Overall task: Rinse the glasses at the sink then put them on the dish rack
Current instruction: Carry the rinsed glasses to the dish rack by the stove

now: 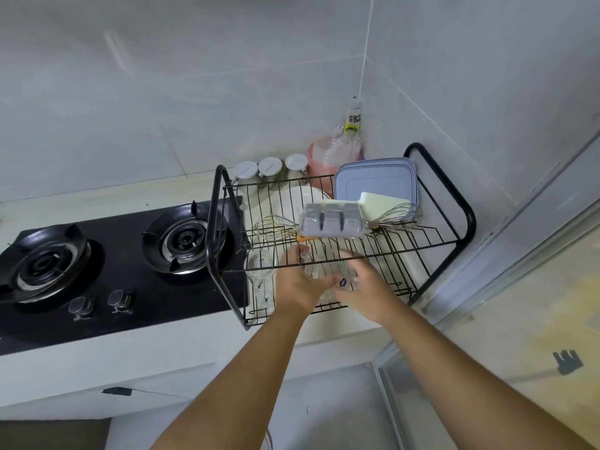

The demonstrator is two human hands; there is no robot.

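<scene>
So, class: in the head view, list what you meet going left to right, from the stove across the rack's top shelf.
In order: left burner → right burner → first whisk → grey tray → second whisk.

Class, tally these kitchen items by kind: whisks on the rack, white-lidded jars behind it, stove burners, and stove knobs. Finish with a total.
Whisks: 2
Jars: 3
Burners: 2
Knobs: 2
Total: 9
</scene>
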